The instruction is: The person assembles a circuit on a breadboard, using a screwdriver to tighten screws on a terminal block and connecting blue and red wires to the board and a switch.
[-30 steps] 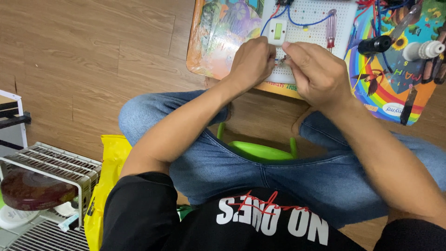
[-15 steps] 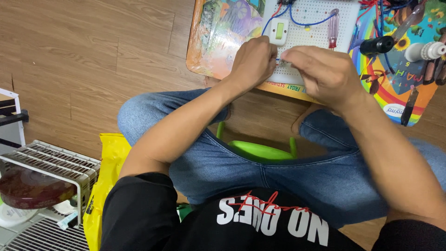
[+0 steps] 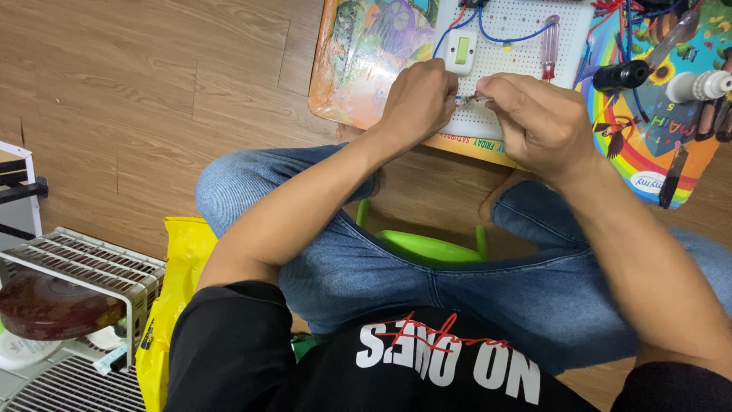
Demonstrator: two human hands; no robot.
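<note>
At the far left a white wire rack [image 3: 84, 263] stands on the wooden plank floor [image 3: 152, 99], with a dark red round dish [image 3: 53, 305] inside it, and a yellow plastic bag [image 3: 179, 297] leans just beside the rack. Right of that, a bright green plastic stool [image 3: 427, 246] shows between the person's knees in blue jeans. Beyond the knees lies a colourful picture board [image 3: 358, 61], and on it rests a white perforated breadboard [image 3: 518, 53] carrying a small white rocker switch [image 3: 462, 51] near its left edge, blue wires [image 3: 511, 38] along its far edge and a clear tube-shaped part with red ends [image 3: 550, 47] toward its right edge. The left hand [image 3: 418, 98] is curled into a loose fist over the near left part of the breadboard, its fingertips pressed together at a small wire component [image 3: 471, 98]. The right hand [image 3: 537, 122] meets it from the right, thumb and forefinger pinching the same component just above the breadboard's near edge. At the board's right edge lie a black cylindrical part [image 3: 621, 75] and a white plug-like part [image 3: 698, 85].
</note>
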